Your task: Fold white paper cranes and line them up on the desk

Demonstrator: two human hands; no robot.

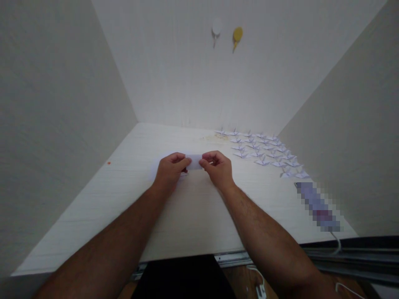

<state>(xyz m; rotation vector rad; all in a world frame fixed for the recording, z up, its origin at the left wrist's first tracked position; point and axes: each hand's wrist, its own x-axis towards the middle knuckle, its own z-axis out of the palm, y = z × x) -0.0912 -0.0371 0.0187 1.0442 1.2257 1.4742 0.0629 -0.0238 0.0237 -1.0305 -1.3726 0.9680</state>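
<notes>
A small white rectangle of paper [195, 162] is stretched between my two hands, above the middle of the white table. My left hand [171, 168] pinches its left end between thumb and fingers. At the right end, my right hand [218, 166] has the paper's edge between thumb and forefinger. Just below my left fingers, part of another white paper piece [184, 174] shows on the table; the hand hides the rest. Several white folded paper cranes [262, 147] stand in rows at the back right of the table.
A blurred-out flat object [318, 207] with a white cable [336, 243] lies at the right edge. A tiny orange bit [109, 163] lies at the left. White walls enclose the table [102, 211] on three sides; a white hook [216, 28] and a yellow hook [237, 35] are on the back one.
</notes>
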